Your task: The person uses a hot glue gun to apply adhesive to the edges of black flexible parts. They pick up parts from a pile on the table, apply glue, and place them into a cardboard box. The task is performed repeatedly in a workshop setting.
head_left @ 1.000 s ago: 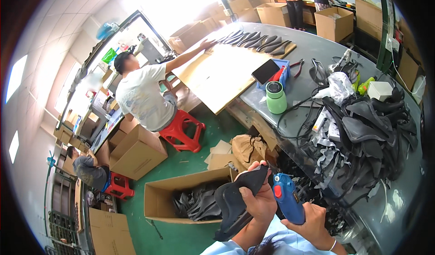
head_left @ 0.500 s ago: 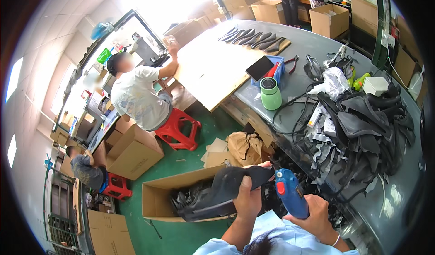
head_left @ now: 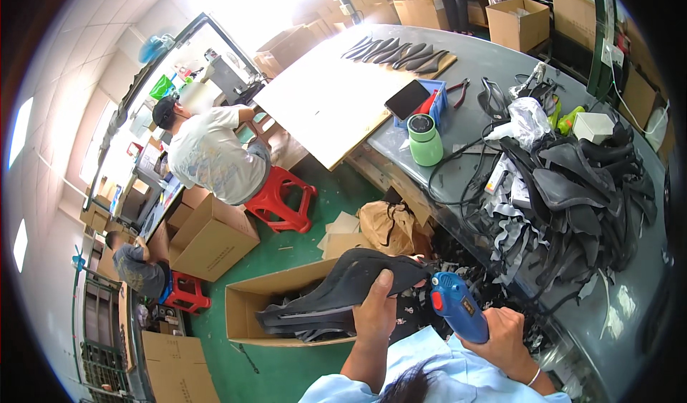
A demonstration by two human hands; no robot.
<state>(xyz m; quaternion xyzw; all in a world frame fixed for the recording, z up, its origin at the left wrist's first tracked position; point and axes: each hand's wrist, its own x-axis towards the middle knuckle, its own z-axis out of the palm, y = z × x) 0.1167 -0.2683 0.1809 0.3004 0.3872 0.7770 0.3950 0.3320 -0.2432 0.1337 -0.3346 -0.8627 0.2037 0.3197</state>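
Note:
My left hand (head_left: 376,308) grips a long, curved black moulded piece (head_left: 342,283), thumb on top and the other fingers partly hidden beneath. The piece is held over an open cardboard box (head_left: 247,313) of black pieces. In my right hand (head_left: 505,337) is a blue handheld power tool (head_left: 458,306) with a red button, fingers wrapped round its handle. The tool's front end is close to the right end of the black piece; whether they touch I cannot tell, and its working tip is hidden.
To the right, a grey table (head_left: 429,167) bears a heap of black pieces and trimmings (head_left: 572,195), a green bottle (head_left: 425,142), a blue basket (head_left: 440,106) and a pale board (head_left: 308,109). A person (head_left: 215,152) sits on a red stool (head_left: 286,201).
My left hand and the black piece have moved left, the piece turning slightly. The blue tool has shifted a little left and down. The seated person has drawn an arm back from the board.

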